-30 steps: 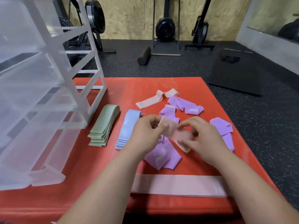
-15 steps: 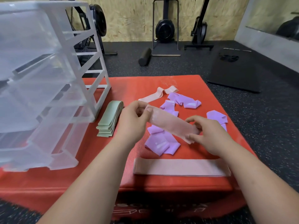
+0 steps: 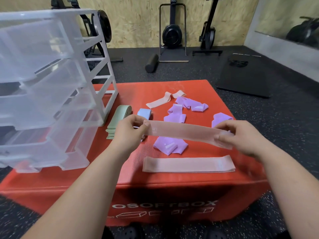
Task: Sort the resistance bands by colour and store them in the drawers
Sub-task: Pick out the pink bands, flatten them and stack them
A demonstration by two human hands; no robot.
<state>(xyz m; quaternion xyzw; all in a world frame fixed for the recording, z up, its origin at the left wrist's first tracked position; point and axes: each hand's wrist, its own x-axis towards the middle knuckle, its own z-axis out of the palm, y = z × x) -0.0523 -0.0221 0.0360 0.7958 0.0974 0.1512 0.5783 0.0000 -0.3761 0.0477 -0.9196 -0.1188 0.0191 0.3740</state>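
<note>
Pink band (image 3: 188,133) held taut at frame centre between left hand (image 3: 128,133) and right hand (image 3: 241,138).
Each pinches one end, the right seemingly so through blur; stretched flat, it should lay squarely onto the pink stack (image 3: 189,164) just below on the bench (image 3: 107,171).

A long pink fabric resistance band (image 3: 186,132) is stretched flat across mid-frame, its ends pinched by the left hand (image 3: 128,131) and right hand (image 3: 241,137). Below it lies a flat pink band stack (image 3: 188,164). Above are a crumpled pink band (image 3: 160,101) and loose folded purple bands (image 3: 170,145). Stacked green bands (image 3: 119,120) and blue bands (image 3: 144,112) sit beside the translucent plastic drawer unit (image 3: 43,83) at left, its drawers pulled out.
</note>
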